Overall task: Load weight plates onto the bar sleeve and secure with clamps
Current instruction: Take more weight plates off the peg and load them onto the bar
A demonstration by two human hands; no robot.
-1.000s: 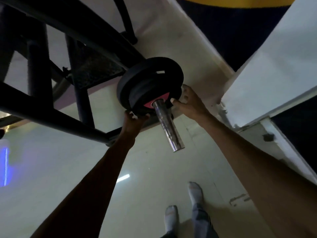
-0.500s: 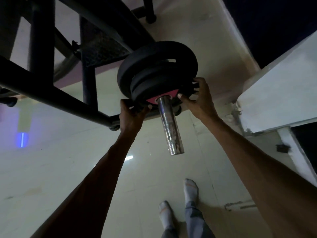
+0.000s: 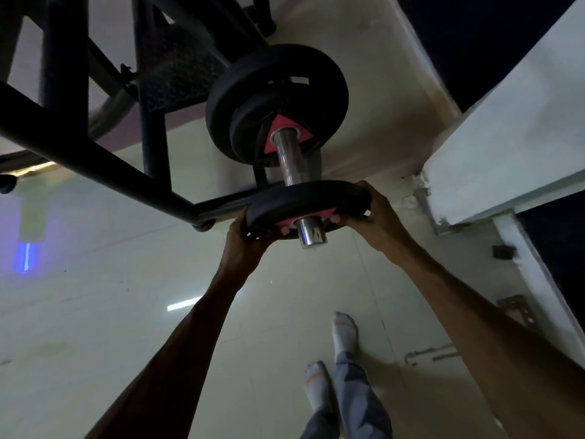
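A chrome bar sleeve (image 3: 291,160) points toward me from a black rack. Two black plates (image 3: 253,99) sit far up the sleeve; the nearer one has a pink triangular hub (image 3: 278,128). A third small black plate (image 3: 304,198) with a pink hub rides near the sleeve's free end (image 3: 313,234), well apart from the other two. My left hand (image 3: 250,239) grips its left rim and my right hand (image 3: 370,213) grips its right rim. No clamp is in view.
The black rack frame (image 3: 95,147) crosses the upper left, with a foot (image 3: 202,223) just left of the held plate. A white ledge (image 3: 506,137) juts in at the right. Pale tiled floor (image 3: 126,312) lies below, with my socked feet (image 3: 329,353) on it.
The outermost small plate, pressed against the stack before, now sits near the sleeve's tip, slid toward me between both hands. The view has also shifted.
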